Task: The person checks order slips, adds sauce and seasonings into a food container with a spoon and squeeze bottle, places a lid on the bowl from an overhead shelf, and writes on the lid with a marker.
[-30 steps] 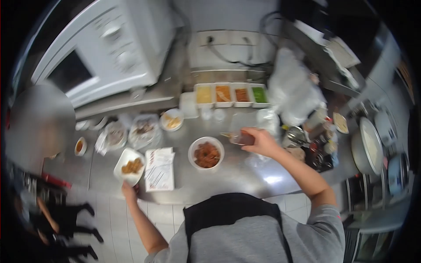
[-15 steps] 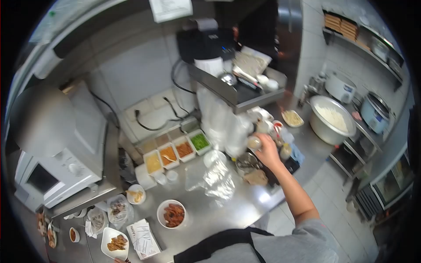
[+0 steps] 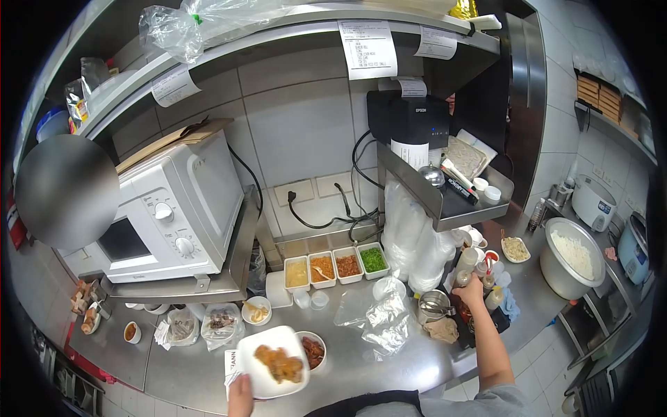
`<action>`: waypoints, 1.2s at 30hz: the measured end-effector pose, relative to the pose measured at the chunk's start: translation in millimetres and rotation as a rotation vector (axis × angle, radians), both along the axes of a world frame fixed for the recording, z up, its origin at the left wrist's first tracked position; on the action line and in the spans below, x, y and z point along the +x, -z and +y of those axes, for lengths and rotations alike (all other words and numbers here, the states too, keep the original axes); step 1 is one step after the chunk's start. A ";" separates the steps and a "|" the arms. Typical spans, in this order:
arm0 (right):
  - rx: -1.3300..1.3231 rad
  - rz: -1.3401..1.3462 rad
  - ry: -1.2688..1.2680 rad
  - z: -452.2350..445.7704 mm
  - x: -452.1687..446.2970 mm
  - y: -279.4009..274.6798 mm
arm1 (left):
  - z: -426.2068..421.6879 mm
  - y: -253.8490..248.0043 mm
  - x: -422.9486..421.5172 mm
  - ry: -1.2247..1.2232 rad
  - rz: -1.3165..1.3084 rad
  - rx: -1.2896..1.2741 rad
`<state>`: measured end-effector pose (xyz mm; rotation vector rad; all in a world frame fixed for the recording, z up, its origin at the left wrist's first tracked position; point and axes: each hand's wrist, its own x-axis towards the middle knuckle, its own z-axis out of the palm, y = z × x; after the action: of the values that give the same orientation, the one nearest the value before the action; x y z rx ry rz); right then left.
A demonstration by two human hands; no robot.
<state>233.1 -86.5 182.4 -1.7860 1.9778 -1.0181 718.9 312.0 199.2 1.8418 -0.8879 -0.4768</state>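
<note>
My left hand [image 3: 241, 397] grips the near edge of a white square dish [image 3: 250, 351], thumb over the rim. Browned pieces of food [image 3: 280, 365] lie in the dish, which is above the counter and partly covers a printed box [image 3: 231, 367] and a round bowl of reddish-brown food [image 3: 314, 352]. On the right, my right hand [image 3: 470, 292] is closed around a small bottle [image 3: 462, 278] with a pale top, among other bottles in a dark tray [image 3: 501, 321]. My fingers hide much of that bottle.
Four-sided tubs of toppings, including chopped greens [image 3: 374, 260], line the wall. A metal pot [image 3: 434, 304] stands left of the bottles. Above hangs a metal shelf [image 3: 445, 215] with a printer [image 3: 408, 118]. A microwave [image 3: 170, 215] is at left, a large rice bowl [image 3: 571, 260] at right.
My left hand has come into view with the dish, raised and moved right over the box. My right hand has lowered the bottle among the others. The view has shifted.
</note>
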 end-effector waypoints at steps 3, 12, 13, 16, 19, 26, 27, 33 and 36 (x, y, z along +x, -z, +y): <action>-0.284 0.111 0.008 27.1 6.9 -12.6 | -45.0 -21.8 -46.1 0.163 -0.076 0.041; 0.794 -0.881 -1.014 173.0 44.8 -70.4 | -160.2 -42.6 -139.8 0.680 -0.064 0.110; 0.831 -0.922 -1.054 179.5 41.9 -66.7 | -168.3 -43.2 -149.6 0.708 -0.040 0.102; 0.827 -1.164 -0.993 199.0 32.5 -47.4 | -188.8 -42.5 -177.7 0.794 -0.106 0.136; 0.773 -1.340 -0.814 204.2 17.2 -33.7 | -203.9 -38.8 -206.2 0.882 -0.095 0.200; 0.531 -1.577 -0.509 214.3 -37.2 -37.7 | -221.5 -41.0 -262.3 1.065 0.241 0.110; 0.489 -1.590 -0.477 214.6 -46.8 -43.3 | -222.5 -46.0 -262.0 1.084 0.243 0.167; 0.023 -1.499 -0.263 201.1 -119.9 -60.2 | -228.1 -21.5 -223.6 1.136 0.318 0.109; -0.240 -1.384 -0.094 188.3 -155.3 -51.6 | -213.3 -14.5 -196.2 1.040 0.325 0.060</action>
<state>77.8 101.8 234.0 -0.7110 0.8876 -1.7777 522.8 98.7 213.7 1.1655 -1.5634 -1.3967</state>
